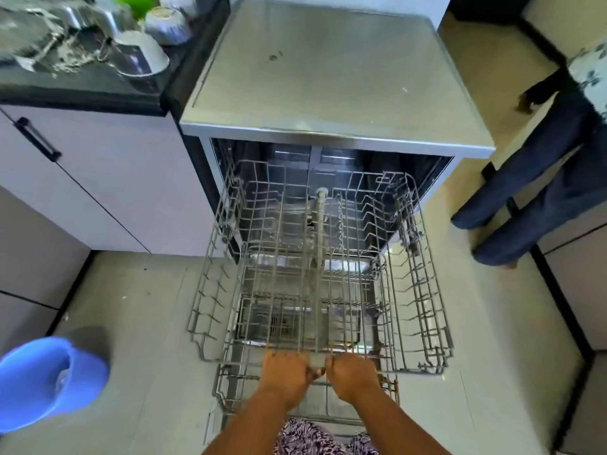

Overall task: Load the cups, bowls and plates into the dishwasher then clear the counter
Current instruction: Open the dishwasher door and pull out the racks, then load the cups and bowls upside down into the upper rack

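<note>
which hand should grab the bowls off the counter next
Probably left: the bowls sit on the counter left of the rack, nearer the left hand; the right hand would have to cross.

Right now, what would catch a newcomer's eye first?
The wire upper rack, pulled out of the open dishwasher at centre, with the left hand and right hand gripping its front edge. Upturned bowls sit on the dark counter top left; a blue bucket stands lower left.
</note>
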